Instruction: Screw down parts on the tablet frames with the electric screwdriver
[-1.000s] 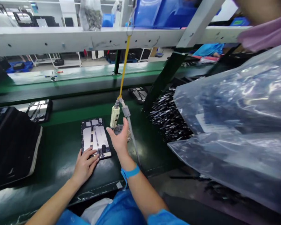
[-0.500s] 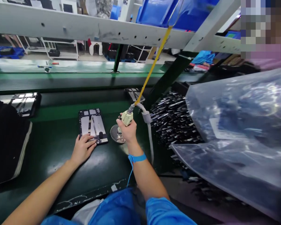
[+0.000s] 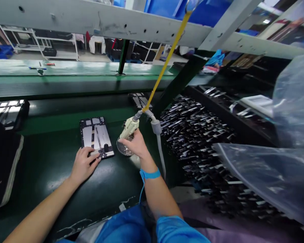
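Note:
A flat tablet housing [image 3: 96,136] with silver panels and a black frame lies on the green bench. My left hand [image 3: 84,165] holds its lower left corner, fingers bent over the edge. To its right, my right hand [image 3: 135,145] is closed around a cream electric screwdriver [image 3: 129,127], tilted, with its grey cable and a yellow strap at the top. The screwdriver's lower end is over a round metal mesh dish [image 3: 124,148] of small shiny bits, probably screws; its tip is hidden. A blue wrist strap [image 3: 150,174] is round my right wrist.
Another housing [image 3: 139,100] lies behind the screwdriver, and more are stacked [image 3: 8,111] at left. A black padded object [image 3: 5,165] stands near left. Many thin dark parts [image 3: 192,125] fill the right, partly under a clear plastic bag [image 3: 255,172]. A white beam [image 3: 103,23] crosses above.
The plastic bag has shifted right and uncovers more of the dark parts. My right hand sits lower against the screwdriver, which leans more. The view has turned slightly right.

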A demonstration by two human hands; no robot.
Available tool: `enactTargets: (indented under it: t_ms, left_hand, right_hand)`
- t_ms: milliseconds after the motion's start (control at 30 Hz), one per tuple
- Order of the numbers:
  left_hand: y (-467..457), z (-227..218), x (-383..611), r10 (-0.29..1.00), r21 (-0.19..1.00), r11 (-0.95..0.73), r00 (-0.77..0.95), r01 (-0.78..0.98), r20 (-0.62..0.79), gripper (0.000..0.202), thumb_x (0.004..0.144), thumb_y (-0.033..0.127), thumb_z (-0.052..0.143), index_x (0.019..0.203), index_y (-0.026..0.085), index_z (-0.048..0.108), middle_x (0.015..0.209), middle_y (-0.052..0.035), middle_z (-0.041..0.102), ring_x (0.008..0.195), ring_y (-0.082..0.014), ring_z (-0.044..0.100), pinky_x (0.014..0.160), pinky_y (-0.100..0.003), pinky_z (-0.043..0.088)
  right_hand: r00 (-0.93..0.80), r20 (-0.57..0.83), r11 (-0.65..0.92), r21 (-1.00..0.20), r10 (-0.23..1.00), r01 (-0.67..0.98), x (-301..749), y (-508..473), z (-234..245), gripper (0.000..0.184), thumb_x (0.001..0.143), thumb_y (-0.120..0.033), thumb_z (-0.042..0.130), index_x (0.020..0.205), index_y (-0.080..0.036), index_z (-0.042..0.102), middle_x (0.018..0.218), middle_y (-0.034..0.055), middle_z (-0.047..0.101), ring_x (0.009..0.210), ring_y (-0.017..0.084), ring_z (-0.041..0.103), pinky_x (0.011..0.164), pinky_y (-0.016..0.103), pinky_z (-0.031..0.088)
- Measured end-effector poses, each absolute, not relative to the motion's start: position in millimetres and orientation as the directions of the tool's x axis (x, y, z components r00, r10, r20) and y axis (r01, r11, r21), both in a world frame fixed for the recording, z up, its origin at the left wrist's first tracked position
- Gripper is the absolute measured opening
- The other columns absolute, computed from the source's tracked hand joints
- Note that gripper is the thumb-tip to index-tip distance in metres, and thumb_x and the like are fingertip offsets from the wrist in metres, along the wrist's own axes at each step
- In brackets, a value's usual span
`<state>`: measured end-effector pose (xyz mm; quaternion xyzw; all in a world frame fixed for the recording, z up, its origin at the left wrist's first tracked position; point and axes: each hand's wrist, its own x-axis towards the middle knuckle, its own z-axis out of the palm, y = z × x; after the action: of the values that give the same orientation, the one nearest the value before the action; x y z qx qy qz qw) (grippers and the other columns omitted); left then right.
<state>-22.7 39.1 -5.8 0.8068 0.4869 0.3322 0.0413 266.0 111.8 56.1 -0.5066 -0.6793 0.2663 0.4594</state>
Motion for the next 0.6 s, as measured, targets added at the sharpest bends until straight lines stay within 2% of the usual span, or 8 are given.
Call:
enactTargets:
  t_ms: [100, 167, 233, 300, 400, 600]
  left_hand:
    - [40.8, -1.9, -26.9, 0.816, 0.385, -0.511, 0.293, 0.769, 0.499, 0.019, 0.096, 0.038, 0.069, 0.106, 0.026, 0.079, 0.105, -0.0092, 0.067, 0.098, -0.0260, 0.061, 0.087, -0.042, 0.050]
    - [42.6, -0.6, -28.8, 0.814, 0.372, -0.516, 0.307, 0.772, 0.494, 0.019, 0.096, 0.041, 0.069, 0.105, 0.027, 0.079, 0.103, -0.0085, 0.067, 0.097, -0.0258, 0.059, 0.085, -0.041, 0.048]
    - [44.3, -0.2, -30.0, 0.814, 0.361, -0.519, 0.318, 0.775, 0.487, 0.019, 0.095, 0.042, 0.070, 0.104, 0.028, 0.079, 0.102, -0.0082, 0.067, 0.097, -0.0261, 0.058, 0.085, -0.041, 0.046]
    - [45.0, -0.3, -31.0, 0.815, 0.359, -0.516, 0.318, 0.777, 0.484, 0.020, 0.094, 0.044, 0.071, 0.103, 0.028, 0.079, 0.101, -0.0078, 0.067, 0.098, -0.0264, 0.058, 0.085, -0.042, 0.045]
    - [41.9, 0.2, -33.0, 0.819, 0.372, -0.516, 0.317, 0.772, 0.478, 0.020, 0.095, 0.044, 0.071, 0.103, 0.028, 0.080, 0.100, -0.0069, 0.067, 0.097, -0.0255, 0.057, 0.085, -0.041, 0.044]
    - [24.7, 3.1, -36.0, 0.835, 0.393, -0.511, 0.332, 0.765, 0.439, 0.020, 0.095, 0.045, 0.070, 0.102, 0.029, 0.080, 0.096, -0.0056, 0.066, 0.095, -0.0241, 0.057, 0.087, -0.042, 0.043]
  right_hand:
    - [-0.119, 0.168, 0.202, -0.678, 0.979, 0.707, 283.6, 93.4, 41.2, 0.107, 0.065, -0.053, 0.090, 0.155, -0.024, 0.041, 0.169, 0.0182, 0.026, 0.158, 0.040, 0.023, 0.127, 0.059, 0.026]
    - [-0.107, 0.032, 0.105, -0.595, 0.994, 0.797, 286.4, 82.8, 26.3, 0.114, 0.063, -0.055, 0.091, 0.158, -0.023, 0.036, 0.171, 0.0199, 0.018, 0.160, 0.042, 0.016, 0.128, 0.060, 0.023]
    - [-0.065, 0.006, 0.058, -0.528, 0.998, 0.847, 283.4, 77.2, 13.9, 0.108, 0.068, -0.053, 0.087, 0.157, -0.020, 0.036, 0.169, 0.0214, 0.021, 0.159, 0.041, 0.020, 0.127, 0.058, 0.025]
    - [-0.037, 0.049, 0.056, -0.491, 0.998, 0.870, 279.7, 74.9, 7.3, 0.100, 0.072, -0.050, 0.084, 0.155, -0.017, 0.038, 0.164, 0.0219, 0.030, 0.155, 0.040, 0.028, 0.127, 0.055, 0.029]
    - [-0.002, 0.114, 0.055, -0.465, 0.994, 0.884, 279.3, 67.5, 5.6, 0.094, 0.070, -0.047, 0.083, 0.150, -0.017, 0.044, 0.154, 0.0202, 0.040, 0.146, 0.040, 0.038, 0.123, 0.055, 0.036]
    - [-0.035, 0.155, 0.104, -0.462, 0.987, 0.881, 274.7, 34.6, 4.2, 0.089, 0.068, -0.046, 0.082, 0.146, -0.021, 0.047, 0.151, 0.0177, 0.041, 0.142, 0.041, 0.042, 0.120, 0.057, 0.039]
